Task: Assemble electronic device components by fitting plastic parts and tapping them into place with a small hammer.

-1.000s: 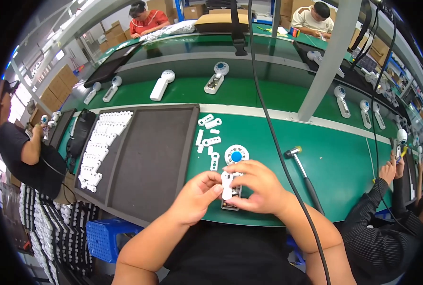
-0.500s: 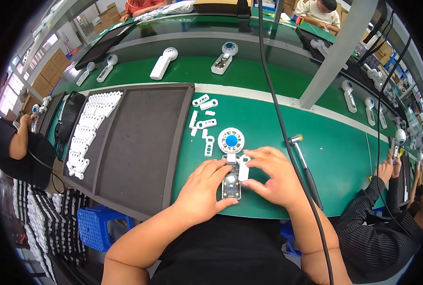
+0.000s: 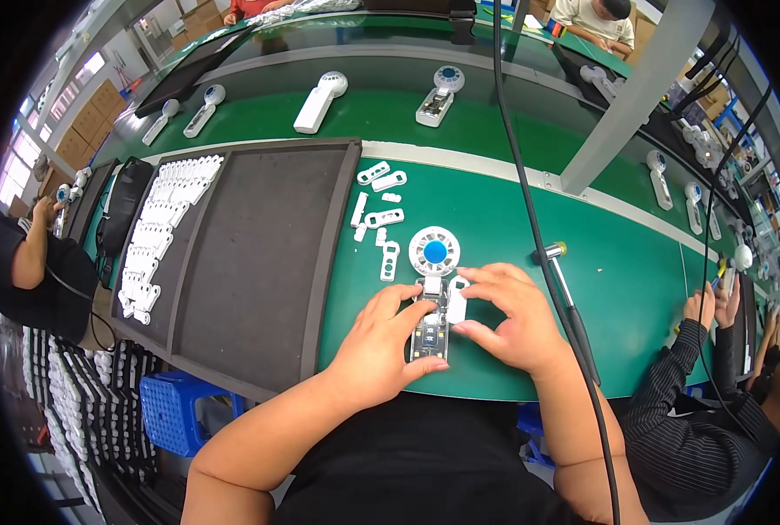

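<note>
A handheld fan [image 3: 431,337] lies on the green bench in front of me, its handle uncovered so that a circuit board shows. Its round white head with a blue centre points away from me. My left hand [image 3: 377,341] grips the handle from the left, thumb near the lower end and fingers along the upper part. Between the thumb and fingers of my right hand [image 3: 512,324] is a white plastic cover piece [image 3: 457,302], held upright along the handle's right edge. Whether the piece touches the handle, I cannot tell.
Loose white plastic parts [image 3: 384,218] lie beyond my left hand. A hammer [image 3: 565,284] rests at right behind a hanging black cable [image 3: 530,210]. At left stands a dark tray [image 3: 259,254] with rows of white parts. Fans [image 3: 321,102] lie along the green conveyor; a co-worker's striped sleeve [image 3: 661,376] is at right.
The view has shifted slightly. Fans on the conveyor have moved a little to the right. Both my hands keep their hold, with the cover piece still beside the handle.
</note>
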{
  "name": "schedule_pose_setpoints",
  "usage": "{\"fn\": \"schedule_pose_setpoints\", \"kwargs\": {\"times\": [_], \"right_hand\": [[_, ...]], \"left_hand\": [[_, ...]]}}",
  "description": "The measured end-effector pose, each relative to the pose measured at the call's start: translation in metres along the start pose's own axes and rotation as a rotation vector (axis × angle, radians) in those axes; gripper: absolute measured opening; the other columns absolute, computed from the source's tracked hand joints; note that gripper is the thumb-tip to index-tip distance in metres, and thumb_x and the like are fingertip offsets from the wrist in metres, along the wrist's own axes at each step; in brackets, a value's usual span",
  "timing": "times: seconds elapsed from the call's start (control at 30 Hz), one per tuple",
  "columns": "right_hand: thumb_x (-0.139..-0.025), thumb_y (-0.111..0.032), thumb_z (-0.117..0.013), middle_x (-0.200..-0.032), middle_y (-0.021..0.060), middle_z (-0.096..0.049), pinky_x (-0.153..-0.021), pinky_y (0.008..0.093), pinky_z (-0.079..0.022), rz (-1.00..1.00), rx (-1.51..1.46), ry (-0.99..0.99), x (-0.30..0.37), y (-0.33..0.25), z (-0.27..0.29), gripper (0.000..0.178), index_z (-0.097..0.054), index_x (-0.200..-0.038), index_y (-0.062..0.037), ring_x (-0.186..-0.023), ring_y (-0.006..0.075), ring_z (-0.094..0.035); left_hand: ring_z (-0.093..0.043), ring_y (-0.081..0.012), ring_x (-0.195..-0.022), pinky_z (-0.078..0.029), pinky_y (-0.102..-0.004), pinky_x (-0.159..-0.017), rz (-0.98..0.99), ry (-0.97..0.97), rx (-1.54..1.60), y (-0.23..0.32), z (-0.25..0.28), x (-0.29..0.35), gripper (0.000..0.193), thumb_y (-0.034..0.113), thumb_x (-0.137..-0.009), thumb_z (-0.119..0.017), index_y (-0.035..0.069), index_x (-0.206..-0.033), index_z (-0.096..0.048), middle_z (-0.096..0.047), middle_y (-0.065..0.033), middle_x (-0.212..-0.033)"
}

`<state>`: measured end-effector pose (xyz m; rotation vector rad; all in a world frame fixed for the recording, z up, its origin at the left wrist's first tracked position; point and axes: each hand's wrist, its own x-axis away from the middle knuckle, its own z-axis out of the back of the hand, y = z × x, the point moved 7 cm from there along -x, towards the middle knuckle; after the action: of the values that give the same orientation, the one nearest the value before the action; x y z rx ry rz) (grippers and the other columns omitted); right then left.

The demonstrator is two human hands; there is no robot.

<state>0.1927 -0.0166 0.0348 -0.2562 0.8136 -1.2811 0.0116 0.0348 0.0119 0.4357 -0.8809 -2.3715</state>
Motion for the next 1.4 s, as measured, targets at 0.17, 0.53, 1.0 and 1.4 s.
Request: {"fn": "schedule_pose_setpoints", "kwargs": {"times": [0.17, 0.53, 1.0, 1.4], "right_hand": [[-0.068, -0.015, -0.096, -0.133, 0.0100, -0.075, -0.100, 0.0435, -0.056, 0.038, 0.015, 0.001, 0.002, 0.000, -0.002, 0.047, -0.077, -0.110, -0.0064, -0.115, 0.0330, -0.068], [-0.078, -0.026, -0.091, -0.131, 0.0064, -0.075, -0.104, 0.0460, -0.052, 0.125, 0.059, -0.164, 0.001, -0.019, -0.025, 0.038, -0.079, -0.109, -0.0079, -0.119, 0.0302, -0.066], [-0.078, -0.026, -0.090, -0.129, 0.0075, -0.075, -0.101, 0.0462, -0.055, 0.172, 0.114, -0.193, 0.000, -0.024, -0.028, 0.039, -0.080, -0.110, -0.0072, -0.118, 0.0310, -0.066], [-0.083, -0.020, -0.086, -0.150, 0.0125, -0.060, -0.114, 0.0492, -0.050, 0.188, 0.171, -0.035, 0.018, -0.020, -0.023, 0.035, -0.079, -0.114, -0.0065, -0.139, 0.0355, -0.057]], "left_hand": [[-0.053, -0.0415, -0.139, -0.045, -0.0503, -0.116, -0.021, 0.011, -0.018, 0.000, -0.002, 0.002, 0.081, 0.037, -0.081, -0.093, 0.003, -0.146, -0.058, -0.052, -0.0216, -0.149], [-0.052, -0.0419, -0.139, -0.045, -0.0499, -0.116, 0.041, 0.031, 0.043, -0.003, -0.002, 0.002, 0.110, 0.033, -0.078, -0.096, 0.005, -0.164, -0.033, -0.054, -0.0199, -0.149], [-0.051, -0.0418, -0.142, -0.045, -0.0502, -0.117, 0.004, 0.033, -0.035, 0.002, -0.001, 0.004, 0.104, 0.031, -0.079, -0.096, 0.004, -0.161, -0.039, -0.055, -0.0215, -0.151], [-0.053, -0.0469, -0.138, -0.046, -0.0533, -0.114, -0.187, 0.040, -0.397, 0.048, -0.022, 0.045, 0.076, 0.018, -0.084, -0.086, -0.007, -0.148, -0.051, -0.057, -0.0254, -0.144]]}}
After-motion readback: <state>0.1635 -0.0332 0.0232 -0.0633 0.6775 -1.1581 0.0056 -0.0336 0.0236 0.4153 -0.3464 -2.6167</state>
